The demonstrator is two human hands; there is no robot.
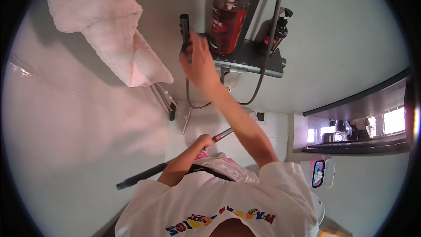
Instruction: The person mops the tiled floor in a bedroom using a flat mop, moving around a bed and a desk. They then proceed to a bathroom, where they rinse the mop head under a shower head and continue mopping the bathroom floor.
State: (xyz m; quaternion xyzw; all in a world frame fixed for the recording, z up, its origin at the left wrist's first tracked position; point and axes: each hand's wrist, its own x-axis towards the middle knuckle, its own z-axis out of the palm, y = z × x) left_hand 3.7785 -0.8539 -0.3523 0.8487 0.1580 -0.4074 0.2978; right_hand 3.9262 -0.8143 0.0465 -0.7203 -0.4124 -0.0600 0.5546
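Note:
My left hand [206, 140] is closed around the pole of a long-handled cleaning tool [225, 134], which slants across my body. Its dark foam grip [141, 176] sticks out at the lower left, and its far end is partly behind my right forearm. My right hand [200, 62], slightly blurred, is raised at the left end of a dark shower shelf [253, 62]. It covers the lower part of a black cylindrical sprayer [185, 26]. Whether my fingers grip the sprayer or only touch it is hidden.
A large pump bottle of red liquid [228, 23] and a smaller dark pump bottle [278, 34] stand on the shelf. A shower hose [263, 69] loops below. A pink towel [108, 29] hangs left, near a thin-legged metal rack [167, 95]. Right are a window opening [355, 131] and an open wipes box [318, 172].

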